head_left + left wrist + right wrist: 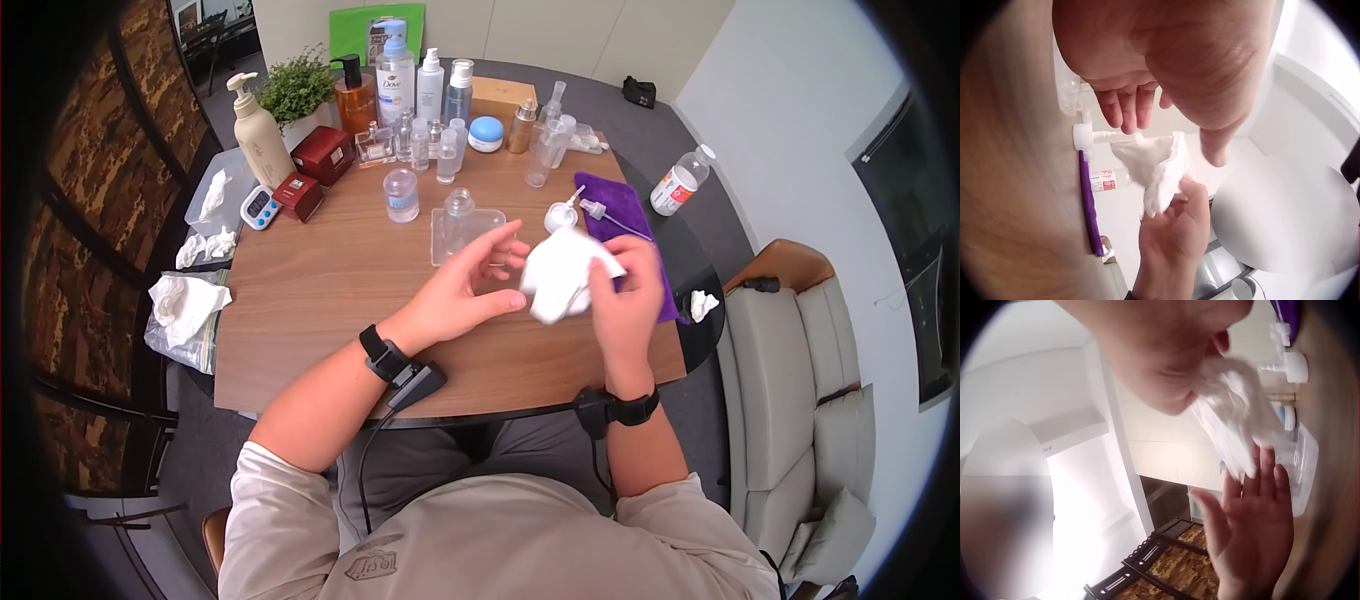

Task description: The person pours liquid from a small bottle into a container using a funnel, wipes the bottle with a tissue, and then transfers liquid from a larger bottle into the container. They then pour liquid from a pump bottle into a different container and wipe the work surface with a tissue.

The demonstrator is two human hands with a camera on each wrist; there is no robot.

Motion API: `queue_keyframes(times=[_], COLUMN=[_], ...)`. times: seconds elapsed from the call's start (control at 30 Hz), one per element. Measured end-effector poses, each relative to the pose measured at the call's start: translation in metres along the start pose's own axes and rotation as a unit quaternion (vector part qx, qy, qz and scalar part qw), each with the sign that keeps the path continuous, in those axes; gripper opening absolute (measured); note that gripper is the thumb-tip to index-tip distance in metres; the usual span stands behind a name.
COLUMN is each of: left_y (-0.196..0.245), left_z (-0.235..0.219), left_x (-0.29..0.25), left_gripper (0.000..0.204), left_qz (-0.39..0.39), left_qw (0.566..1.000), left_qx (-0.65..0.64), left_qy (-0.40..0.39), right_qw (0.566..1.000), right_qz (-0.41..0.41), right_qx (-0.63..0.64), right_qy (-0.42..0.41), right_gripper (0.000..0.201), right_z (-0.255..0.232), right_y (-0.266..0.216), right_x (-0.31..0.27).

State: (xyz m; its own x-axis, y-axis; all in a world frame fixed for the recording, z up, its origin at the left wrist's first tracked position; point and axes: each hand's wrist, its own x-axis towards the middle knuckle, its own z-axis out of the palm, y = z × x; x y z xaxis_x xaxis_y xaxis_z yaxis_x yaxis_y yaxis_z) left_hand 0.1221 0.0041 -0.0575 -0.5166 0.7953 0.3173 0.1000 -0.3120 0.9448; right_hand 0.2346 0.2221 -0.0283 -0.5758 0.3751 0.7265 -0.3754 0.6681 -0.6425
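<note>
My right hand (628, 300) pinches a crumpled white tissue (558, 275) between thumb and fingers above the table. Facing it, my left hand (455, 295) is held palm inward with its fingers loosely spread and nothing in its grip. In the right wrist view the tissue (1235, 406) hangs down and overlaps the left fingertips. Just beyond the left hand, an uncapped clear bottle (458, 222) stands on a transparent tray (492, 222). A white pump top (561, 217) lies behind the tissue, beside a spray nozzle (594, 209) on a purple cloth (612, 192).
A clear jar-like bottle (401, 197) stands left of the tray. Pump bottles, perfume bottles and a blue-lidded jar (486, 133) crowd the far edge. At left are red boxes (299, 196), a timer (259, 207) and used tissues (205, 247); at right, a labelled bottle (682, 182).
</note>
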Motion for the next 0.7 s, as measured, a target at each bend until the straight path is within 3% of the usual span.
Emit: queue_keyframes(times=[0.03,0.07,0.1,0.17,0.2,0.23,0.3,0.4,0.53,0.6,0.63,0.7], left_y=[0.001,0.004,0.001,-0.010,0.014,0.014,0.012,0.004,0.002,0.008,0.009,0.006], left_z=[0.000,0.000,0.000,0.003,0.010,0.005,-0.007,-0.004,-0.004,-0.001,0.000,0.001], left_x=[0.000,0.000,0.000,0.002,-0.003,-0.004,-0.005,-0.005,-0.006,-0.005,-0.005,-0.005], left_gripper=[0.093,0.107,0.107,0.104,0.129,0.129,0.138,0.147,0.149,0.154,0.158,0.157], left_qz=[0.016,-0.013,-0.014,-0.025,-0.086,-0.090,-0.127,-0.139,-0.159,-0.177,-0.194,-0.198], left_qw=[1.000,0.999,0.999,0.957,0.963,0.963,0.916,0.904,0.889,0.896,0.902,0.905], left_qx=[-0.008,0.003,0.003,-0.256,-0.227,-0.225,-0.327,-0.344,-0.356,-0.332,-0.308,-0.298], left_qy=[-0.006,-0.048,-0.048,-0.137,-0.122,-0.121,-0.194,-0.210,-0.238,-0.236,-0.232,-0.230], right_qw=[0.993,0.989,0.983,0.970,0.955,0.956,0.970,0.945,0.956,0.971,0.971,0.923], right_qz=[-0.044,-0.074,-0.104,-0.197,-0.224,-0.221,-0.124,-0.182,-0.173,0.043,0.042,0.269], right_qx=[-0.096,-0.112,-0.128,-0.125,-0.099,-0.096,-0.022,-0.117,-0.063,0.084,0.084,0.220], right_qy=[0.054,0.066,0.079,-0.062,-0.167,-0.166,-0.210,-0.245,-0.230,-0.221,-0.222,-0.165], right_gripper=[0.019,0.019,0.020,0.022,0.025,0.025,0.035,0.035,0.030,0.025,0.025,0.021], right_z=[-0.005,-0.003,0.001,0.010,0.020,0.021,0.021,0.021,0.025,0.029,0.032,0.038], right_y=[-0.014,-0.019,-0.022,-0.027,-0.030,-0.030,-0.032,-0.036,-0.018,-0.016,-0.015,-0.015], right_x=[0.007,0.009,0.009,0.003,-0.003,-0.006,-0.009,-0.001,-0.012,-0.023,-0.028,-0.035])
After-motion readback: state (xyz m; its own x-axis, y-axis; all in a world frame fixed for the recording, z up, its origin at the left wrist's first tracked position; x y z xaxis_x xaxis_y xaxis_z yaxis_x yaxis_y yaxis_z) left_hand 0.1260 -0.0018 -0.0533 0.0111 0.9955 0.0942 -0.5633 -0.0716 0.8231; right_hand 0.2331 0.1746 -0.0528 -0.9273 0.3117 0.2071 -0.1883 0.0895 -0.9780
